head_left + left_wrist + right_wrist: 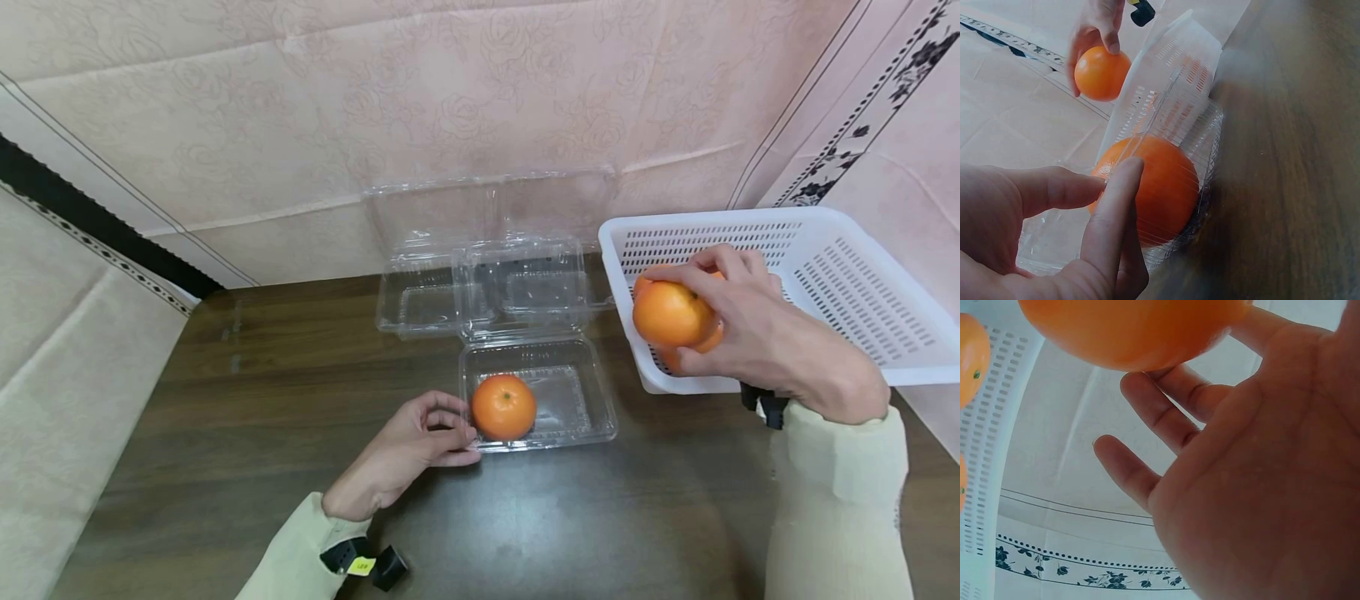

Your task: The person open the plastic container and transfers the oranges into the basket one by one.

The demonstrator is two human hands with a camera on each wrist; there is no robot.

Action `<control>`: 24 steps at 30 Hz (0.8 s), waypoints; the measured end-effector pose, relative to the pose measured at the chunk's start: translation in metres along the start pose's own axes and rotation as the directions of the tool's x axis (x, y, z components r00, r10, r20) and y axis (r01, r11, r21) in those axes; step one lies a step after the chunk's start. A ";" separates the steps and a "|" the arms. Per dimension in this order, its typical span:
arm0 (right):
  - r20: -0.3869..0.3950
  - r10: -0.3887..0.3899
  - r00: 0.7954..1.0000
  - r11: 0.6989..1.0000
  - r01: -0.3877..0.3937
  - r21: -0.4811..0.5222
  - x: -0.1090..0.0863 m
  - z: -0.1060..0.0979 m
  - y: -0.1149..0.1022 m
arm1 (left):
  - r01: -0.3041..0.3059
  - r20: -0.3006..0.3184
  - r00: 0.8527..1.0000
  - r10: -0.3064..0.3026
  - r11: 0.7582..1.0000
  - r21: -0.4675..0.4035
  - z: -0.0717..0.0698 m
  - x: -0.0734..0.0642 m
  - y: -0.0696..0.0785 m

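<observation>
My right hand (780, 333) grips an orange (672, 314) over the near left side of a white basket (716, 220). More oranges (969, 359) show inside the basket in the right wrist view, partly hidden under that hand in the head view. At the table's middle stands a clear plastic clamshell box (577, 392), its lid folded back. A single orange (504, 407) sits in the left part of the box. With thumb and fingers, my left hand (408, 446) pinches the near left rim of the box, beside this orange.
Behind the box, another clear plastic container (420, 300) rests at the table's back edge, with clear lids raised against the pale patterned cloth (450, 108). The slotted basket fills the table's right end. Brown wood tabletop (300, 367) extends to the left.
</observation>
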State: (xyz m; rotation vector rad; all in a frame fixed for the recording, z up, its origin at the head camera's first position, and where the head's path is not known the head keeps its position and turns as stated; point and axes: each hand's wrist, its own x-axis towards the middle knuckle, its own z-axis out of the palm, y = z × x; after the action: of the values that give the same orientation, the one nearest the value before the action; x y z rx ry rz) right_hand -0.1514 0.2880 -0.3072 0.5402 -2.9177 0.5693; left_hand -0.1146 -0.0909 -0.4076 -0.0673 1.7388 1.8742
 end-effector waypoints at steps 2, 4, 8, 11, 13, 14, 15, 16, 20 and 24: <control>-0.004 0.008 1.000 1.000 -0.008 0.002 0.000 0.000 0.001 | -0.001 0.000 1.000 0.001 1.000 0.000 0.000 0.000 0.000; -0.005 0.012 1.000 1.000 -0.012 0.002 0.000 0.000 0.002 | -0.003 0.001 1.000 0.003 1.000 0.001 0.000 -0.001 0.000; 0.007 0.031 0.999 0.999 -0.031 0.008 0.000 0.000 0.003 | -0.001 0.002 1.000 0.001 1.000 0.003 -0.001 -0.001 0.000; 0.027 0.043 0.999 0.999 -0.044 0.011 0.001 -0.001 0.006 | 0.001 0.004 1.000 -0.001 1.000 0.002 -0.001 -0.001 0.000; 0.037 0.050 0.998 0.999 -0.050 0.010 0.000 -0.002 0.007 | 0.002 0.004 1.000 -0.002 1.000 0.000 0.000 -0.001 0.000; 0.039 0.050 0.998 0.999 -0.050 0.008 0.000 -0.002 0.008 | 0.002 0.004 1.000 -0.002 1.000 -0.002 0.000 -0.001 0.000; 0.039 0.049 0.998 0.999 -0.049 0.007 0.000 -0.003 0.009 | 0.003 0.004 1.000 -0.003 1.000 -0.003 0.000 -0.001 0.000; 0.037 0.048 0.998 0.999 -0.048 0.004 -0.001 -0.003 0.009 | 0.002 0.004 1.000 -0.002 1.000 -0.004 0.000 -0.001 0.000; 0.028 0.045 0.999 0.999 -0.045 -0.002 -0.001 -0.003 0.011 | -0.002 0.005 1.000 0.002 1.000 -0.009 0.000 -0.001 0.000; 0.030 0.044 0.999 0.999 -0.044 -0.013 0.000 -0.004 0.013 | -0.006 0.005 1.000 0.006 1.000 -0.008 0.000 -0.001 0.000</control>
State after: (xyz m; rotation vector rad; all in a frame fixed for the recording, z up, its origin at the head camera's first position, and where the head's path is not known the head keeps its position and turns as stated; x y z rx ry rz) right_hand -0.1559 0.3004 -0.3082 0.4880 -2.9661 0.5530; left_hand -0.1140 -0.0911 -0.4072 -0.0604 1.7302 1.8845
